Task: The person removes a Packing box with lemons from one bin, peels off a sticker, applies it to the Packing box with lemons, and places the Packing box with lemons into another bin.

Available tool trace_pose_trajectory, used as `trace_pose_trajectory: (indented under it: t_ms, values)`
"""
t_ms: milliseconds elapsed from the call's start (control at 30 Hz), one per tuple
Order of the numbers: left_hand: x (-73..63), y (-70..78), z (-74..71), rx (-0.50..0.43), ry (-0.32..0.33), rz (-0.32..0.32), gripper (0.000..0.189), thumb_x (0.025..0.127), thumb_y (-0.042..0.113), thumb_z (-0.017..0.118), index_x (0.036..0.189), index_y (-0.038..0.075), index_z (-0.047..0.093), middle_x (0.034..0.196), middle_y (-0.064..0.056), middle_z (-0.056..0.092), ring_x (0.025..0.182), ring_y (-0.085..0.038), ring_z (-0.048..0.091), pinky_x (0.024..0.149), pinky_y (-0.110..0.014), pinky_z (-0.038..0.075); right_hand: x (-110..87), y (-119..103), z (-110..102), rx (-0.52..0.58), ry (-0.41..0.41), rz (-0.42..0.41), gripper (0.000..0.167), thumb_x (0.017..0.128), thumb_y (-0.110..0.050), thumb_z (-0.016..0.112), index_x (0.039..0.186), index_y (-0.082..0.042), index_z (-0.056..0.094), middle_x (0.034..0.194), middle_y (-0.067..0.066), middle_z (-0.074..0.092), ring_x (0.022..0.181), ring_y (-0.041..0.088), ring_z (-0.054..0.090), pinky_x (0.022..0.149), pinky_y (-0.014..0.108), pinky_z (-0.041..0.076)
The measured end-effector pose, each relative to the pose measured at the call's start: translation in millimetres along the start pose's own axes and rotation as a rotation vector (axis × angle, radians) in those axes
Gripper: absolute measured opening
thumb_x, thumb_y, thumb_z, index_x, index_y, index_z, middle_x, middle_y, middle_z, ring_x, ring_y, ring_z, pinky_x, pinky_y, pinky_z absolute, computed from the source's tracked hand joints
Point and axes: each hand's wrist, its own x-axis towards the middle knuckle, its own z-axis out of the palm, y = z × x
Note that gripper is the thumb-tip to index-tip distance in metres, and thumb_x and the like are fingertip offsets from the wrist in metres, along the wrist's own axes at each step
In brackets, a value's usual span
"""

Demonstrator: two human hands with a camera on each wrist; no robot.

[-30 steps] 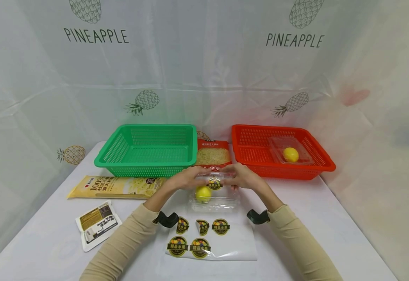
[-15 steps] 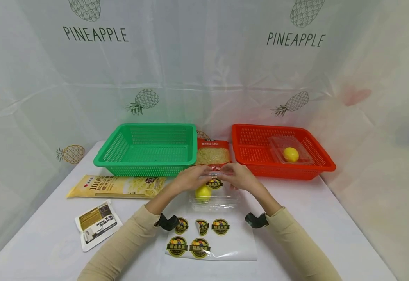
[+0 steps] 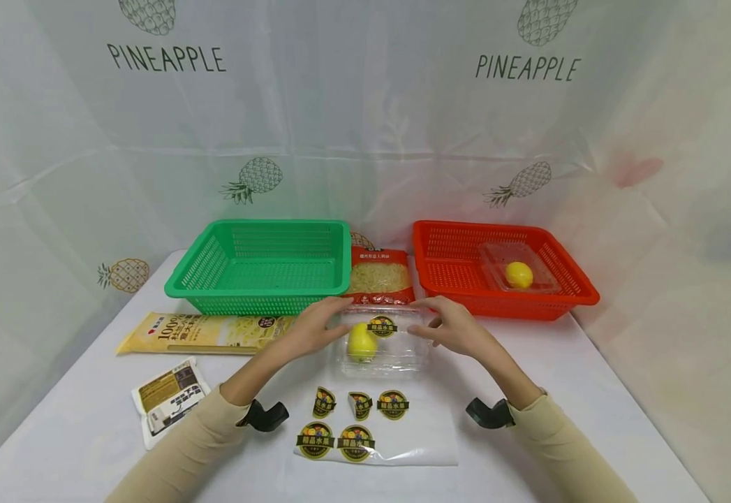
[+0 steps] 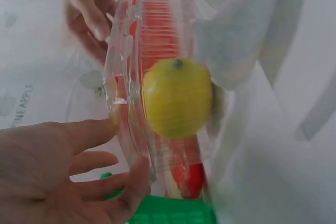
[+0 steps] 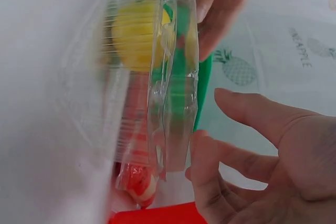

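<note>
A clear plastic fruit box (image 3: pixel 396 356) lies on the table with its lid down. Inside, toward the left, is a yellow lemon (image 3: pixel 362 342), and a round black-and-gold sticker (image 3: pixel 382 325) sits on the lid. My left hand (image 3: pixel 318 328) is at the box's left side, fingers spread loosely; in the left wrist view its fingertips are at the rim. At the right side is my right hand (image 3: pixel 456 327), loosely bent. The right wrist view shows its thumb apart from the box and a fingertip close to the rim; contact is unclear.
In front lies a sticker sheet (image 3: pixel 418 440) with several stickers. Behind are a green basket (image 3: pixel 258 304), a red pasta bag (image 3: pixel 379 274) and a red basket (image 3: pixel 466 305) holding another lemon box (image 3: pixel 544 279). A yellow pasta pack (image 3: pixel 202 334) and white pouch (image 3: pixel 170 398) lie left.
Both hands have moved apart, the left hand to the left and the right hand to the right, off the lid's far edge. The box has stayed nearly in place.
</note>
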Motion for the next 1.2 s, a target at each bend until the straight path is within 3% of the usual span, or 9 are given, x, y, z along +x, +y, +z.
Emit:
trace_pose_trajectory:
  t_ms: [200,367,500,767,900,1100,1200]
  values:
    - [-9.3,-13.8,-2.7,-0.072,-0.001,-0.033,0.050,0.097,0.026,0.063,0.138,-0.001,0.054,0.135,-0.019,0.060,0.122,-0.035,0.058,0.097,-0.049,0.052,-10.7,10,-2,-0.029,-0.027,0.081,0.065,0.085,-0.036,0.076,0.139,-0.006,0.053,0.121,0.020,0.065,0.067,0.026,0.069,0.061,0.028,0.056]
    - [-14.0,-25.0,-4.2,-0.244,-0.038,-0.094,0.055,0.097,0.029,0.063,0.141,-0.002,0.049,0.139,-0.020,0.056,0.119,-0.035,0.061,0.089,-0.043,0.057,-15.4,18,-1,0.004,-0.048,0.091,0.068,0.087,-0.035,0.074,0.141,-0.003,0.049,0.129,0.024,0.061,0.076,0.025,0.070,0.062,0.030,0.058]
    - [-16.1,-31.7,-3.5,-0.360,-0.062,-0.137,0.057,0.096,0.031,0.063,0.142,0.000,0.048,0.138,-0.018,0.058,0.117,-0.032,0.063,0.091,-0.042,0.056,-18.4,23,-2,0.057,-0.081,0.068,0.071,0.088,-0.033,0.074,0.144,0.000,0.045,0.119,0.022,0.066,0.077,0.027,0.069,0.060,0.031,0.058]
    - [-16.1,-45.7,-1.3,-0.581,-0.101,-0.212,0.057,0.096,0.024,0.064,0.143,-0.002,0.046,0.126,-0.021,0.063,0.097,-0.031,0.072,0.091,-0.038,0.056,-21.2,30,-1,0.128,-0.157,-0.004,0.069,0.091,-0.024,0.070,0.146,0.005,0.040,0.104,0.022,0.072,0.071,0.028,0.067,0.058,0.032,0.058]
    - [-15.6,-47.7,-1.7,-0.647,-0.125,-0.229,0.056,0.096,0.022,0.064,0.144,-0.002,0.045,0.125,-0.023,0.063,0.098,-0.033,0.071,0.090,-0.040,0.057,-22.0,31,-1,0.138,-0.170,-0.008,0.067,0.092,-0.022,0.069,0.146,0.005,0.040,0.098,0.023,0.072,0.070,0.030,0.067,0.058,0.032,0.058]
    - [-13.5,-46.8,-1.0,-0.753,-0.139,-0.282,0.058,0.095,0.023,0.065,0.145,0.001,0.044,0.125,-0.026,0.062,0.095,-0.025,0.072,0.093,-0.045,0.056,-24.9,29,-2,0.142,-0.174,-0.010,0.066,0.092,-0.022,0.069,0.145,0.005,0.041,0.092,0.022,0.072,0.068,0.030,0.067,0.058,0.032,0.058]
    - [-12.8,-46.5,-0.4,-0.761,-0.135,-0.288,0.058,0.095,0.024,0.065,0.145,0.001,0.045,0.123,-0.025,0.063,0.092,-0.022,0.073,0.092,-0.042,0.056,-27.2,28,-2,0.150,-0.172,-0.009,0.067,0.092,-0.023,0.069,0.145,0.005,0.041,0.092,0.021,0.072,0.069,0.031,0.067,0.059,0.032,0.059]
